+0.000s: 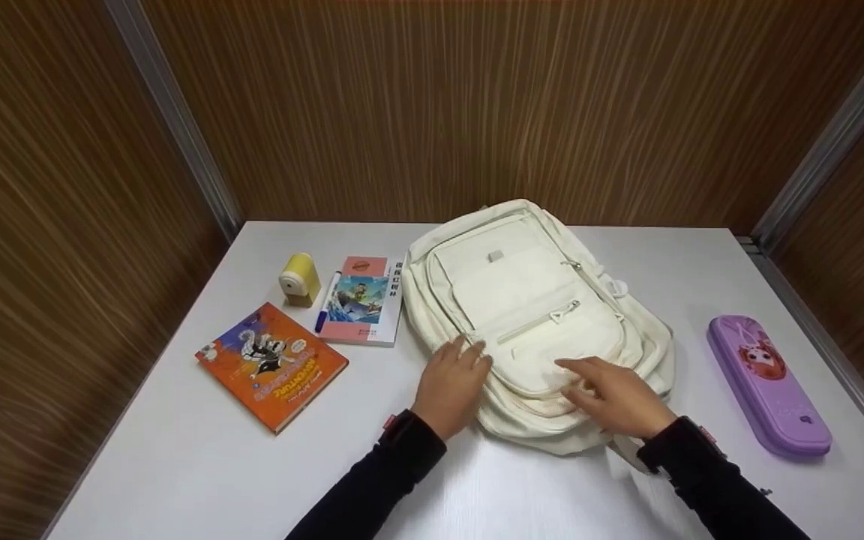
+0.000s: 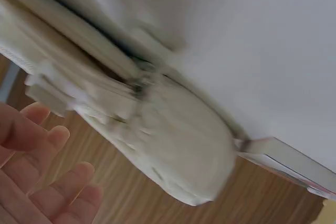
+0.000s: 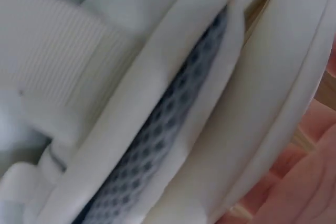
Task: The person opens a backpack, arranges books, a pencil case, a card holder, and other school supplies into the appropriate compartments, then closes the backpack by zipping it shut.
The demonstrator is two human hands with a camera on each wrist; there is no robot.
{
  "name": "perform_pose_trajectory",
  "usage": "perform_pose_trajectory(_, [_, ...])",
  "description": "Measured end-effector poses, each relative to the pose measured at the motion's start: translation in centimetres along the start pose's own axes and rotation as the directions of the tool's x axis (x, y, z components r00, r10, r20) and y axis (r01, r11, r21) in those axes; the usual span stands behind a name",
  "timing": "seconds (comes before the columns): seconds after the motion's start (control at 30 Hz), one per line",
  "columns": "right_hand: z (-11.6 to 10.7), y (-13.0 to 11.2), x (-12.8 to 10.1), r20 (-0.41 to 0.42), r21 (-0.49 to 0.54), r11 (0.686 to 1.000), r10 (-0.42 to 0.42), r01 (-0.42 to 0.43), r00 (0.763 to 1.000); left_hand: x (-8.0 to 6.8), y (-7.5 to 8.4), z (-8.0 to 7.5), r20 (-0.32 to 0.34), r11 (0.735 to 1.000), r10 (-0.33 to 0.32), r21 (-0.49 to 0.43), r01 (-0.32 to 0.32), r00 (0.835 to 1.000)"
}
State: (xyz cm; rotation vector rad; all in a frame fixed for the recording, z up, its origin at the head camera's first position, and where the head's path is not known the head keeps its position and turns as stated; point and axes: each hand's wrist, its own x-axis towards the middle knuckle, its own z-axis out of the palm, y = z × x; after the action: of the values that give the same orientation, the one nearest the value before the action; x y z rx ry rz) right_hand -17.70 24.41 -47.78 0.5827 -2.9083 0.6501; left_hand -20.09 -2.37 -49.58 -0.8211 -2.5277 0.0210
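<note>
Neither hand has a grip on anything: through the cameras I see my left hand [image 1: 451, 386] with relaxed, slightly bent fingers at the near-left edge of the cream backpack [image 1: 514, 281], and my right hand [image 1: 616, 397] with thumb and fingers spread over its near-right front. Whether any fingertip touches the fabric I cannot tell from the head view; the left wrist view shows those fingers apart from the bag. The backpack lies front side up and serves as my landmark, with a zipper pull [image 1: 563, 312] on its front pocket. Just beside its left is a pink-and-white book [image 1: 363, 300] with a blue-capped marker [image 1: 323, 315] along the book's outer edge; farther left of the backpack stands a yellow pencil sharpener [image 1: 299, 279], and an orange book [image 1: 271, 367] lies left of it and nearer me. A purple pencil case [image 1: 769, 386] sits well apart to the backpack's right. I judge the step in hand to be handling the backpack itself, with both hands placed about its near end. The next move, I think, calls for one hand steadying the soft fabric while the other takes a definite pinch.
</note>
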Motion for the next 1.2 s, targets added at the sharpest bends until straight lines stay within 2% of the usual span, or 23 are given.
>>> perform_pose_trajectory(0.1, [-1.1,1.9,0.3,-0.039,0.043,0.999,0.026,-0.025,0.999,-0.4,2.7,-0.8,-0.022,0.995,0.080,-0.060,-0.082,0.997])
perform_pose_trajectory(0.2, [-2.3,4.0,0.5,-0.054,0.035,0.998,0.061,-0.059,0.997,-0.7,4.7,-0.9,-0.020,0.989,0.136,-0.062,-0.137,0.991])
perform_pose_trajectory(0.37, [-3.0,6.4,-0.1,0.023,0.032,0.991,0.131,-0.132,0.991,-1.1,5.6,0.0,-0.035,0.988,0.152,-0.035,-0.153,0.988])
perform_pose_trajectory(0.5, [-2.8,6.6,-0.6,0.050,0.019,0.988,0.149,-0.150,0.988,-1.1,5.5,0.4,-0.066,0.988,0.155,-0.015,-0.157,0.986])
perform_pose_trajectory(0.77, [-2.2,5.3,-1.2,-0.008,-0.066,0.991,0.114,-0.114,0.993,-1.4,4.2,1.0,-0.140,0.991,0.133,0.016,-0.132,0.981])
perform_pose_trajectory(0.97, [-1.4,3.9,-1.4,-0.046,-0.134,0.987,0.079,-0.085,0.996,-1.8,2.7,1.3,-0.127,0.996,0.091,-0.004,-0.093,0.988])
perform_pose_trajectory(1.2, [-0.4,2.3,-1.6,-0.064,-0.140,0.990,0.022,-0.031,0.998,-2.4,0.5,1.5,-0.134,0.998,0.025,-0.048,-0.031,0.991])
